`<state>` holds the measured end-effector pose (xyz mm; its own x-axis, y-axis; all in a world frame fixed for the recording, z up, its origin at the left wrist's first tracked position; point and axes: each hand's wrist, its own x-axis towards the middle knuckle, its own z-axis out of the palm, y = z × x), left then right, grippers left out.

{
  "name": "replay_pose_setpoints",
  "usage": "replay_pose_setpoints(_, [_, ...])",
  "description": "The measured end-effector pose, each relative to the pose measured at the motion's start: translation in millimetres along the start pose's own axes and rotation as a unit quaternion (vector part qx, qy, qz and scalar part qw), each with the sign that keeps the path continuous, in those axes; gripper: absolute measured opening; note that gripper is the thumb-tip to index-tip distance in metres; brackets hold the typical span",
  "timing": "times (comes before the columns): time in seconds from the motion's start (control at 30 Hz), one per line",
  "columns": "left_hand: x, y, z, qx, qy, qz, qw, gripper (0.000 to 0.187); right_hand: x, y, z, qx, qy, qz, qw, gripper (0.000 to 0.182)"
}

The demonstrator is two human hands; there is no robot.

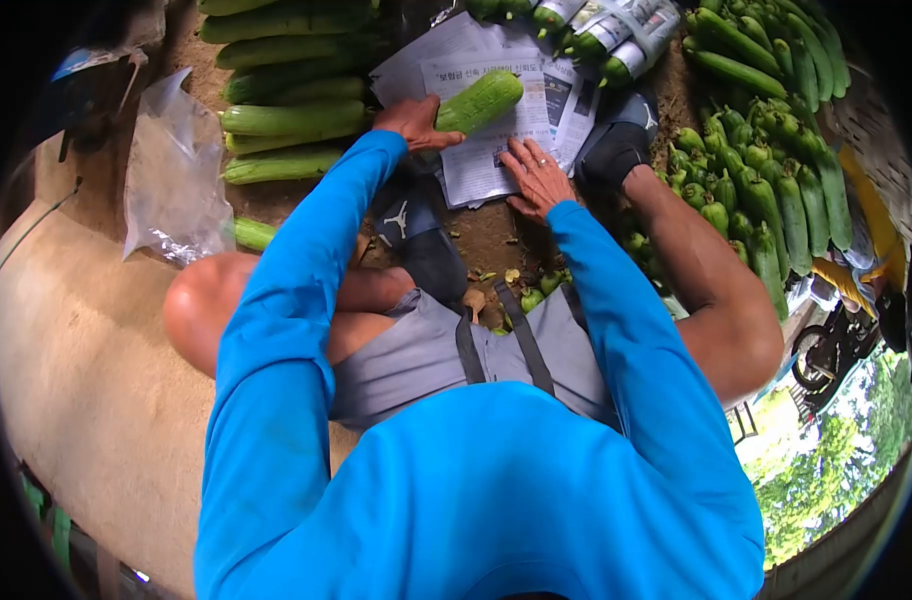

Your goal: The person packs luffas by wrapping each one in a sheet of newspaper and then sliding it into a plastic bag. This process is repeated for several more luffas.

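Observation:
A pale green gourd lies slantwise on printed newspaper sheets. My left hand is closed around its lower left end, and the far end points up and right. Palm down on the lower right part of the sheets rests my right hand, its fingers stretched out and apart, a ring on one of them. It touches only paper. Part of the newspaper stack stays hidden under the gourd and my hands.
Left of my left hand is a row of long green gourds, beside a clear plastic bag. Newspaper-wrapped gourds lie beyond my right foot. Piled green gourds stand at the right. My shoes flank the paper.

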<state>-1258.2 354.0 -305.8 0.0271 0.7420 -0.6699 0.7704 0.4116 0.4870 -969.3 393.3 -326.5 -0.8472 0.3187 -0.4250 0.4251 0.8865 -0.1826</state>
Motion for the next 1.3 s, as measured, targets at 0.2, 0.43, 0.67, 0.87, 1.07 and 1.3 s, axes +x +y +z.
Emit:
replay_pose_setpoints(0.2, [-25, 12, 22, 0.198, 0.225, 0.126, 0.946, 0.058, 0, 8, -11, 0.026, 0.017, -0.044, 0.999, 0.068])
replay_pose_setpoints(0.43, [-52, 47, 78, 0.196, 0.097, 0.277, 0.936, 0.049, 3, 10, -20, 0.069, 0.012, -0.046, 0.996, 0.055])
replay_pose_setpoints(0.67, [-47, 25, 108, 0.209, 0.033, 0.21, 0.955, 0.04, -1, 10, -24, 0.134, -0.003, -0.011, 0.991, 0.038])
replay_pose_setpoints(0.87, [-50, 28, 97, 0.197, 0.035, 0.219, 0.955, 0.042, 2, 12, -28, 0.157, -0.009, 0.014, 0.987, 0.024])
replay_pose_setpoints(1.07, [-38, 14, 100, 0.231, 0.018, 0.18, 0.956, 0.051, 2, 14, -32, 0.154, -0.034, 0.038, 0.987, 0.021])
replay_pose_setpoints(1.3, [-41, 34, 107, 0.23, 0.054, 0.237, 0.942, 0.047, 6, 10, -35, 0.198, 0.011, 0.049, 0.979, 0.023])
